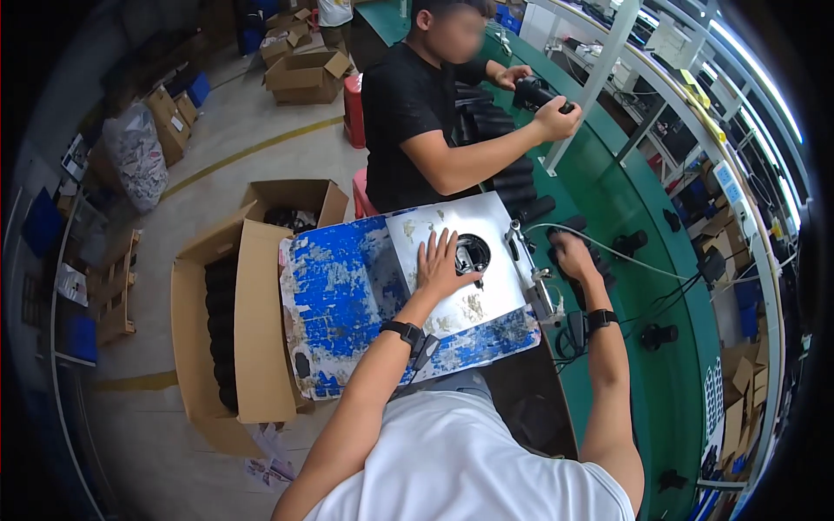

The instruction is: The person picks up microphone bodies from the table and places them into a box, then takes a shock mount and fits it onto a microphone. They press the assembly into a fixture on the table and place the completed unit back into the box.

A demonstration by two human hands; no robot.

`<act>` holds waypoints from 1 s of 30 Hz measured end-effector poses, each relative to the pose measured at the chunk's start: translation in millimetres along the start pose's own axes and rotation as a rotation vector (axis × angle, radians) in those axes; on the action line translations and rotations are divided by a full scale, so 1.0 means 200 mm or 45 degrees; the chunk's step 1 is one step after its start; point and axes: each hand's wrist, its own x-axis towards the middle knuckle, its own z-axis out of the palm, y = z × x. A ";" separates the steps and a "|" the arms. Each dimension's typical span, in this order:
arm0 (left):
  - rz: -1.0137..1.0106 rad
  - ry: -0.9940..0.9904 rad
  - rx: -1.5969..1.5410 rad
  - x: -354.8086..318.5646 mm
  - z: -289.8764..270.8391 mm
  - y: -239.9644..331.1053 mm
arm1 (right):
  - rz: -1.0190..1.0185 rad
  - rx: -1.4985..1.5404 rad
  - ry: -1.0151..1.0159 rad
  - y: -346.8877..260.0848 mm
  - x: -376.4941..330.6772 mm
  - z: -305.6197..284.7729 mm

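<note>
My left hand (440, 267) lies with fingers spread on a shiny metal plate (421, 227), its thumb beside a round opening. Inside that opening sits a black ring-shaped part (473, 253) with some metal showing. The plate rests on a worn blue-and-white board (339, 286). Along the plate's right edge stands a metal clamp-like fixture (530, 269) with a thin hose. Beyond it, my right hand (574, 258) is curled down at a black cylindrical part (601, 271) among others on the green bench (634, 304). Its fingertips are partly hidden.
A co-worker (408, 113) across from me holds a black cylindrical device (532, 94) in both hands. Rows of black cylinders (486, 122) lie by them. An open carton (265, 321) with black cylinders stands at left. Loose cables (565, 343) and a black part (658, 335) are near my right arm.
</note>
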 end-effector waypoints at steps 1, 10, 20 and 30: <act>0.089 0.150 0.052 -0.02 -0.01 0.01 | -0.029 0.102 0.137 -0.23 0.05 -0.09; 0.711 -0.074 0.249 0.04 -0.04 0.01 | 0.052 -0.534 -0.205 -0.84 0.36 0.43; 0.896 -0.169 0.409 0.11 0.07 -0.09 | -0.083 -0.834 -0.479 -0.94 0.51 0.49; 0.785 -0.093 0.137 0.07 0.05 -0.02 | -0.164 -0.883 -0.502 -0.95 0.49 0.43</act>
